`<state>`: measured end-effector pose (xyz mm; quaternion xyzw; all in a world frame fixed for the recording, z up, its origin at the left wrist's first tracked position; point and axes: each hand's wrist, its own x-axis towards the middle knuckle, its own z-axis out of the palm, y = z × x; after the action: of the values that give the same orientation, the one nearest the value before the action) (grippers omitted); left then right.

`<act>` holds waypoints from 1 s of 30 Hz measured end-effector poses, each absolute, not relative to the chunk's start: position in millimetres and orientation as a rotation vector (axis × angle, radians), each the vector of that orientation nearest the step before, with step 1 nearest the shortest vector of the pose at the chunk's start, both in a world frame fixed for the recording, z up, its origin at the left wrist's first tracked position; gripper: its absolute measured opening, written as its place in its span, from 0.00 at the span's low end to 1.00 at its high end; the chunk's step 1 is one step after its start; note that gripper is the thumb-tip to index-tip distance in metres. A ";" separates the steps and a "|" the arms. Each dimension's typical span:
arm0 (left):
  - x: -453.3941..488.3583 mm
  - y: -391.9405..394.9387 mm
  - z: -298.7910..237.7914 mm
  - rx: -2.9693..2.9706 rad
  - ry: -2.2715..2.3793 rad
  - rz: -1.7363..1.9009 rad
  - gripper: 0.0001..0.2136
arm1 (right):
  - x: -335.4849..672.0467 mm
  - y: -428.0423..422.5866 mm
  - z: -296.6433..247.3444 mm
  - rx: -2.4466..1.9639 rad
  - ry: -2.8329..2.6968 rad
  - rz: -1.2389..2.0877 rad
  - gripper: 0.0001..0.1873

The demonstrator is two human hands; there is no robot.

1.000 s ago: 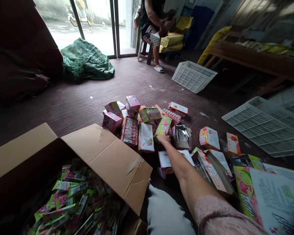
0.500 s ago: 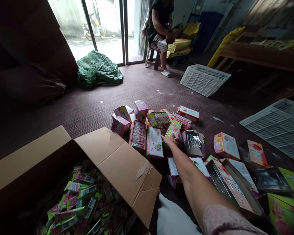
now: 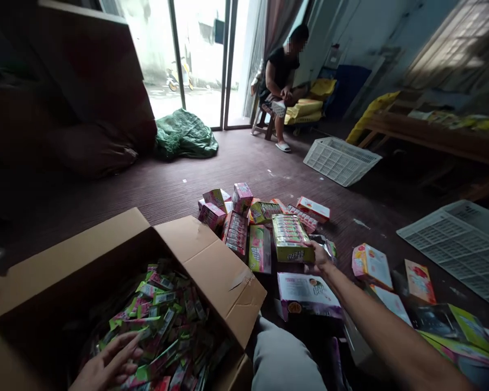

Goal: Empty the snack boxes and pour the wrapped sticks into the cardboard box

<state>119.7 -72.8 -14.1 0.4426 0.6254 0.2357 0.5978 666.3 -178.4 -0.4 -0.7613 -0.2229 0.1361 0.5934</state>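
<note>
My right hand (image 3: 320,257) is stretched out over the floor, its fingers closed on the near corner of a green display box (image 3: 290,237) filled with pink packets and lifted a little above the pile. My left hand (image 3: 108,366) lies open, fingers spread, on the loose green and pink sachets (image 3: 167,320) inside the big cardboard carton (image 3: 212,271) at my lower left. Around the held box sit several small pink, green and red boxes (image 3: 236,231). A white and purple box (image 3: 307,296) lies just under my right forearm.
A person sits on a stool (image 3: 279,92) by the glass door at the back. A white plastic crate (image 3: 340,160) lies behind the pile, another crate (image 3: 460,244) at the right. A green bundle (image 3: 185,136) rests near the door. More boxes (image 3: 370,266) scatter to the right.
My right hand has picked up the green display box from the pile and drawn it toward me. My left hand has come into view on the sachets. The view has tilted up.
</note>
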 end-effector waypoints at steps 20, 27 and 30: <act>64.8 -107.0 79.0 0.697 0.639 1.182 0.31 | 244.4 -131.9 20.7 -0.829 -0.705 1.923 0.18; 51.9 -100.7 61.4 0.943 0.974 1.078 0.50 | 265.9 -118.2 48.0 -1.090 -1.873 0.308 0.19; 53.5 -101.6 52.8 1.017 1.073 0.952 0.49 | 268.0 -128.9 59.3 -0.954 -2.353 -0.031 0.16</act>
<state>53.5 -101.6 52.8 0.4454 0.4702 0.4170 0.6378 268.0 -128.9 59.3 -0.3589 -0.8850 -0.0118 0.2964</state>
